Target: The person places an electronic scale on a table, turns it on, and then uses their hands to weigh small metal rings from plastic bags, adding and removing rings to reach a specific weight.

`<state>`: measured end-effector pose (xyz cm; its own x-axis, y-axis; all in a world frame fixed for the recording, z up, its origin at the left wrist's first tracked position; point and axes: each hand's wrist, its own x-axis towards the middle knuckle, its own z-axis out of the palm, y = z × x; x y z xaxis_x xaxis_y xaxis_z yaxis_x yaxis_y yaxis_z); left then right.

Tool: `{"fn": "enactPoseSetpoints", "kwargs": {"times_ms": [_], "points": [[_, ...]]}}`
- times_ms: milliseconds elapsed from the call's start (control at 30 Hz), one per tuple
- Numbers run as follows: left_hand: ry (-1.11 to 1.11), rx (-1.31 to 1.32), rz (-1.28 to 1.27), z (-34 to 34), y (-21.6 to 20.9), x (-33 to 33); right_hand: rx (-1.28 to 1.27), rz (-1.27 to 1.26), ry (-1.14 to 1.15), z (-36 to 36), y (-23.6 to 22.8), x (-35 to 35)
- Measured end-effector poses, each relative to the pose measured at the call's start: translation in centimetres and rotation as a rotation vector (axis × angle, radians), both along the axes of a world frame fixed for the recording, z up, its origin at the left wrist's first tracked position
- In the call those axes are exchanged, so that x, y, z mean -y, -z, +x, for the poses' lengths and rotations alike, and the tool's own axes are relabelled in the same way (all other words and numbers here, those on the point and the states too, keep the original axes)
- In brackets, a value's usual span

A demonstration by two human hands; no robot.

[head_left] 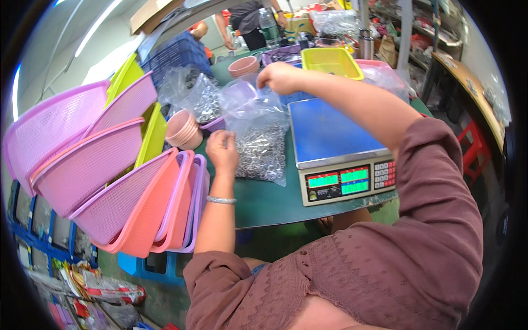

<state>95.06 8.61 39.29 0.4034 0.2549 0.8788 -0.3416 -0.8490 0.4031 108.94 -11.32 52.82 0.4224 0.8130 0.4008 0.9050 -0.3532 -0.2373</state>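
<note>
A clear plastic bag (258, 148) full of small shiny metal pieces lies on the green table, its loose mouth drawn up at the far end. My right hand (279, 78) pinches the bag's upper edge, the arm reaching over the scale. Curled fingers of my left hand (222, 149) are closed on the bag's left side; a bangle rings that wrist. Right of the bag stands a weighing scale (335, 132) with a blue platform and lit green displays. Behind my left hand sits another clear bag of metal pieces (207, 104).
Stacked purple, pink and green plastic baskets (91, 165) crowd the left. Pink bowls (184, 130) stand beside the left bag, with more pink bowls (243, 66) behind. A yellow tray (332, 63), a bottle (268, 27) and a blue crate (173, 58) are farther back. Another person (247, 25) stands beyond.
</note>
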Motion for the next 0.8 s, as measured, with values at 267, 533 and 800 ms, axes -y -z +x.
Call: {"fn": "enactPoseSetpoints", "kwargs": {"times_ms": [267, 533, 800], "points": [[-0.008, 0.014, -0.087, -4.0, 0.0, 1.2, -0.289, -0.652, -0.21, 0.4, 7.4, -12.0], [-0.001, 0.051, -0.15, -4.3, 1.5, 0.7, -0.241, -0.641, -0.211, -2.0, 10.0, -12.1], [0.006, -0.055, -0.105, -5.2, 0.6, 1.5, -0.207, -0.675, -0.196, -3.1, 12.5, -13.9]]}}
